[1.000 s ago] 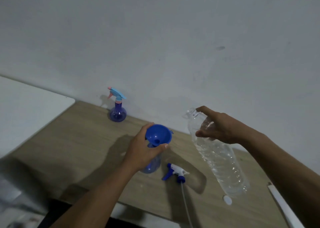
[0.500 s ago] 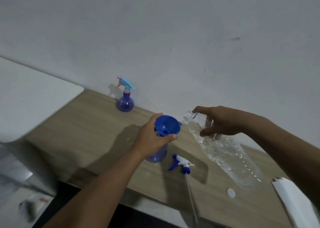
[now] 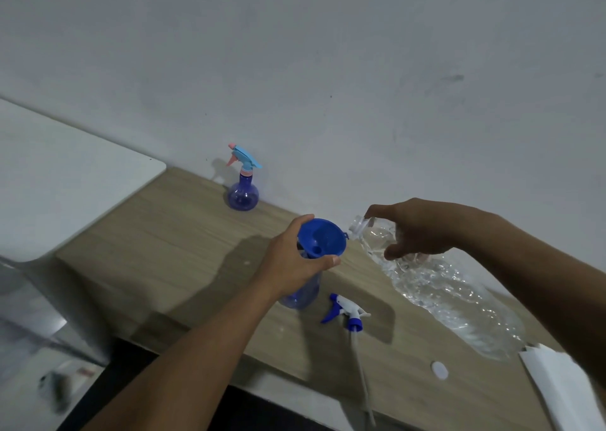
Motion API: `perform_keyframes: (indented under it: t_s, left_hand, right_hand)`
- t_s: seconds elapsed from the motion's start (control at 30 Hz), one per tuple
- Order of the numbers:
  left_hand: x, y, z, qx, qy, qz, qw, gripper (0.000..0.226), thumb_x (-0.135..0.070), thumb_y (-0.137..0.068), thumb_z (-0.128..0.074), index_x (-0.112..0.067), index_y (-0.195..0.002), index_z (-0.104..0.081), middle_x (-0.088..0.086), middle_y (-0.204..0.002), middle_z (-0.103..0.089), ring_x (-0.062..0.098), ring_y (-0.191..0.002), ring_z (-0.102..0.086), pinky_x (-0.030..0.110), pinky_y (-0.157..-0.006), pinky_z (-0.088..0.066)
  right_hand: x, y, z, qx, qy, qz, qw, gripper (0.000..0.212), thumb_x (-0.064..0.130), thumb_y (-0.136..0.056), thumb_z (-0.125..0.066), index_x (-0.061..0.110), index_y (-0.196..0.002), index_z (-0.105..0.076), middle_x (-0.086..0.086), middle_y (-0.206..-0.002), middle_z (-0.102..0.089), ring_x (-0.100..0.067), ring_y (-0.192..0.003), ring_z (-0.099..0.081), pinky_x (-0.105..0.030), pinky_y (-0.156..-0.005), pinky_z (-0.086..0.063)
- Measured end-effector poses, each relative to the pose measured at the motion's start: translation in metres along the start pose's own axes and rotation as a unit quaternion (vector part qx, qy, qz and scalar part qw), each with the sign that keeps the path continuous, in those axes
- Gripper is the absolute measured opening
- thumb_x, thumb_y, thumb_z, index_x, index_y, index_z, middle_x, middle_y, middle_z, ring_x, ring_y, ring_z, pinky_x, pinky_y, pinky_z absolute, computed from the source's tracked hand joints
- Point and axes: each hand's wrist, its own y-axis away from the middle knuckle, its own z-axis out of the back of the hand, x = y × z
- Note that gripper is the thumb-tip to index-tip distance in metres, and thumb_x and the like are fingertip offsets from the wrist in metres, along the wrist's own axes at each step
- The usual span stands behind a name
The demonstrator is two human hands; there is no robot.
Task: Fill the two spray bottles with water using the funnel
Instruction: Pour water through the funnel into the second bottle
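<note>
A blue funnel (image 3: 323, 239) sits in the neck of an open blue spray bottle (image 3: 303, 294) on the wooden table (image 3: 170, 234). My left hand (image 3: 295, 260) grips the funnel and bottle neck. My right hand (image 3: 416, 230) holds a large clear water bottle (image 3: 439, 286) tilted, its open mouth touching the funnel's right rim. The bottle's white-and-blue spray head (image 3: 347, 314) with its tube lies on the table beside it. A second blue spray bottle (image 3: 243, 191) with a light-blue and pink head stands by the wall.
A white bottle cap (image 3: 439, 370) lies near the table's front edge. White paper (image 3: 564, 384) sits at the right corner. A white surface (image 3: 59, 181) adjoins the table on the left. A grey wall runs directly behind the table.
My right hand has tipped the water bottle further and brought its mouth left to the funnel's rim. My left hand has kept its hold on the funnel.
</note>
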Motion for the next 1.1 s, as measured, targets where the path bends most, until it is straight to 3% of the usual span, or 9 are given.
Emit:
perform_keyframes:
  t_s: [0.07,0.3,0.47,0.57,0.7,1.1]
  left_hand:
    - [-0.001,0.0,0.0,0.0,-0.001,-0.001,1.0,0.083,-0.051,-0.067,-0.086,-0.038,-0.137,-0.044,-0.016,-0.126,-0.06,0.002,-0.111,-0.058,0.018,-0.086,-0.051]
    - [-0.001,-0.001,0.0,0.002,-0.003,0.001,1.0,0.085,-0.052,-0.066,-0.086,-0.037,-0.138,-0.043,-0.017,-0.128,-0.059,0.005,-0.114,-0.058,0.029,-0.094,-0.055]
    - [-0.002,-0.001,0.001,0.001,-0.007,0.002,1.0,0.087,-0.05,-0.066,-0.087,-0.036,-0.139,-0.043,-0.016,-0.13,-0.059,0.005,-0.116,-0.057,0.028,-0.096,-0.053]
    - [-0.003,0.0,0.002,0.004,-0.007,0.003,1.0,0.088,-0.052,-0.065,-0.086,-0.036,-0.14,-0.042,-0.016,-0.13,-0.059,0.005,-0.116,-0.057,0.029,-0.097,-0.053]
    - [-0.004,0.0,0.002,0.002,-0.008,0.003,1.0,0.086,-0.048,-0.067,-0.087,-0.035,-0.14,-0.043,-0.016,-0.128,-0.06,0.004,-0.114,-0.057,0.022,-0.093,-0.05]
    - [-0.006,0.0,0.002,0.005,-0.018,0.007,1.0,0.089,-0.049,-0.067,-0.086,-0.034,-0.142,-0.041,-0.013,-0.131,-0.058,0.009,-0.118,-0.055,0.031,-0.099,-0.051]
  right_hand:
    - [0.003,0.0,0.001,0.003,0.011,0.002,1.0,0.069,0.038,-0.089,-0.074,0.042,-0.145,-0.034,0.013,-0.074,-0.056,-0.004,-0.066,-0.06,-0.031,-0.072,-0.053]
    - [0.011,-0.005,0.002,0.01,0.038,0.015,0.999,0.073,0.038,-0.089,-0.073,0.04,-0.149,-0.031,0.016,-0.073,-0.048,0.002,-0.065,-0.05,-0.03,-0.075,-0.05]
    - [0.012,-0.005,0.003,0.012,0.034,0.014,0.999,0.073,0.038,-0.089,-0.073,0.04,-0.149,-0.031,0.017,-0.073,-0.046,0.002,-0.065,-0.051,-0.029,-0.072,-0.048]
    - [0.011,-0.003,0.003,0.017,0.02,0.011,1.0,0.073,0.038,-0.089,-0.074,0.041,-0.149,-0.031,0.015,-0.075,-0.051,0.002,-0.065,-0.056,-0.03,-0.075,-0.054]
    - [0.01,-0.003,0.001,0.016,0.023,0.013,1.0,0.074,0.038,-0.09,-0.073,0.04,-0.149,-0.03,0.018,-0.074,-0.049,0.003,-0.066,-0.053,-0.029,-0.076,-0.052]
    - [0.009,0.0,0.001,0.034,0.031,0.0,0.999,0.072,0.037,-0.088,-0.075,0.039,-0.147,-0.033,0.013,-0.079,-0.057,-0.006,-0.071,-0.066,-0.036,-0.081,-0.06]
